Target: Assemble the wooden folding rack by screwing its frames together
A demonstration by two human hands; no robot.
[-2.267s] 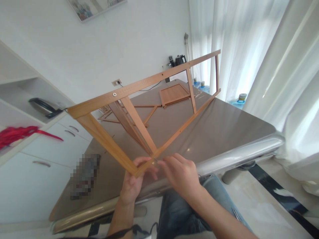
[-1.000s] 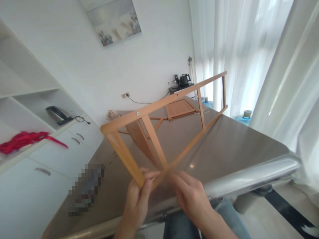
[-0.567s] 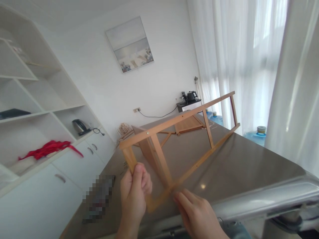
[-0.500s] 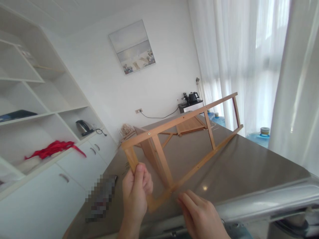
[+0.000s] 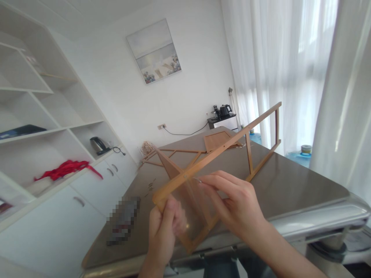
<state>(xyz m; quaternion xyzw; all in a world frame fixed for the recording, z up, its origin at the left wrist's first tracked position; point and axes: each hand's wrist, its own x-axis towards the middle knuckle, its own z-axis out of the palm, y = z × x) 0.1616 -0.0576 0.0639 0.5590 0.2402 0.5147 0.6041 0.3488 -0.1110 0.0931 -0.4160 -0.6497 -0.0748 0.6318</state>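
My left hand is closed around the near end bar of a ladder-like wooden frame, which is tilted up off the table. My right hand pinches a thin silvery metal piece between thumb and forefinger; its full shape is hidden by the fingers. The tip of that piece is close to a screw head in the frame's upper rail, and I cannot tell whether they touch. Behind the frame a wooden panel stands on edge.
The brown table has a rounded metal front edge. More wooden parts lie at its far side. Small hardware and a pixelated item are on the left. Blue water bottles stand by the curtain. White shelving lines the left wall.
My right hand has risen from below the lower rail to the screw in the upper rail, with the silvery piece now showing. The frame has tipped and its near end shifted slightly right and down.
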